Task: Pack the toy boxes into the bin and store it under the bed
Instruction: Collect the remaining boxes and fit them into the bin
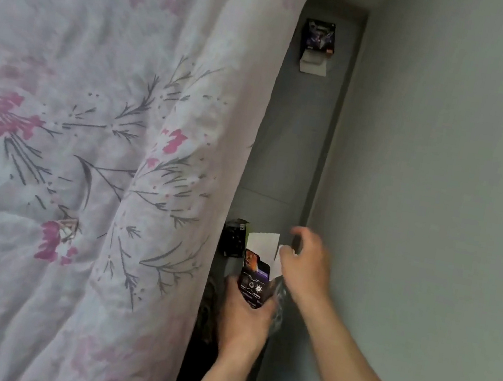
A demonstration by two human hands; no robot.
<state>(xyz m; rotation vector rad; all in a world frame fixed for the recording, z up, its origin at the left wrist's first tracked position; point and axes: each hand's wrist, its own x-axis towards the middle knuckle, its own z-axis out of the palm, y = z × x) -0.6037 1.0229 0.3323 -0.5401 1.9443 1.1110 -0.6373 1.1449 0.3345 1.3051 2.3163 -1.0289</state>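
My left hand [243, 318] grips a dark toy box [254, 279] with purple and orange print; its white flap [263, 243] stands open at the top. My right hand [305, 266] hovers at that flap, fingers spread and touching its white edge. A second dark toy box [234, 237] lies on the floor just beyond, half hidden by the hanging quilt. A third dark box [319, 37] with an open white flap lies far down the gap. No bin is in view.
A floral pink-and-white quilt [100, 148] covers the bed on the left and hangs over its edge. A grey wall [443, 189] closes the right side. Between them runs a narrow strip of grey floor [293, 150].
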